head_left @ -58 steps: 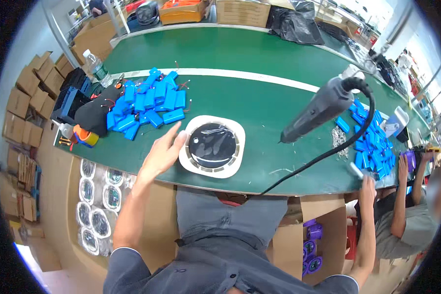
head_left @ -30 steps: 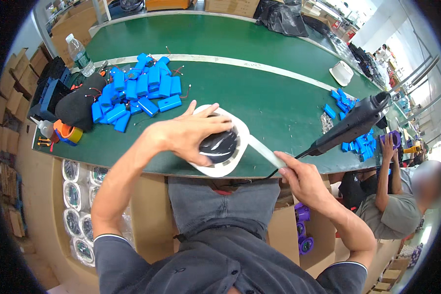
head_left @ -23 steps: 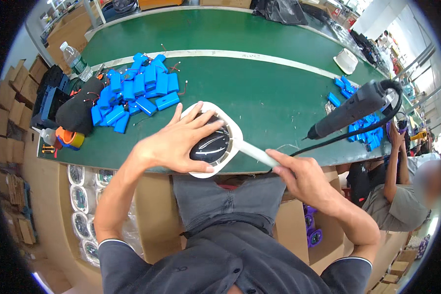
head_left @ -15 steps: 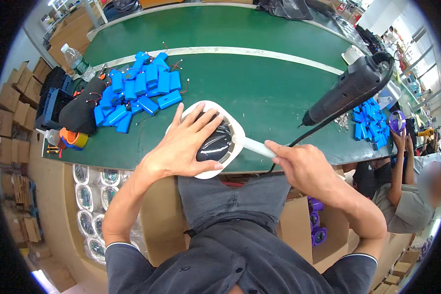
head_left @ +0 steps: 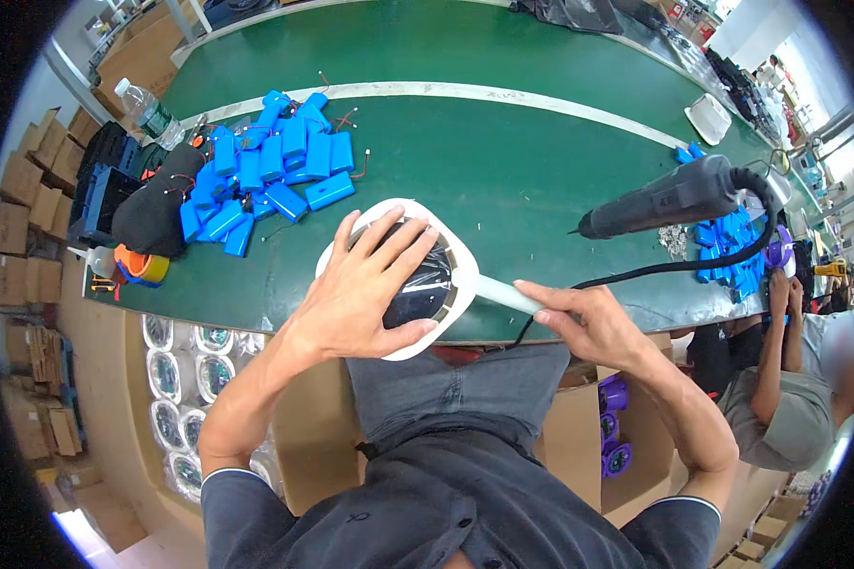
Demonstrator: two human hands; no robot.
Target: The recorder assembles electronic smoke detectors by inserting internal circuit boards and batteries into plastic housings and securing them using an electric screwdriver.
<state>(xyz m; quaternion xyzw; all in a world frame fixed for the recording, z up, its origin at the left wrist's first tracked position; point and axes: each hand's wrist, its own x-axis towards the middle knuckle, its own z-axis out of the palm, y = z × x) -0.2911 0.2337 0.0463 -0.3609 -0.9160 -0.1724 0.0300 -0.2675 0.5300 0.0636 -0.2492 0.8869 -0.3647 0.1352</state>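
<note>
A person seated at a long green surface [head_left: 503,161] is pressing the left hand [head_left: 365,289] flat, fingers spread wide, over the dark round middle of a white lamp housing [head_left: 446,261] that is lying at the near edge of the surface, right in front of the body; the right hand [head_left: 588,322] is closing its fingers around the white handle [head_left: 498,292] that is sticking out from the housing's right side, so the housing is sitting between the two hands, under one and held by the other; a black electric screwdriver [head_left: 669,197] is hanging on its cable above the surface just beyond the right hand, apart from it; a heap of blue battery packs [head_left: 266,180] is lying to the far left of the housing, beside a black bag [head_left: 147,209] and a water bottle [head_left: 147,109]; more blue packs [head_left: 731,251] are lying at the right, where another person's arm [head_left: 773,341] is resting near the edge; stacked clear round covers [head_left: 185,379] are sitting below the surface at the left.
</note>
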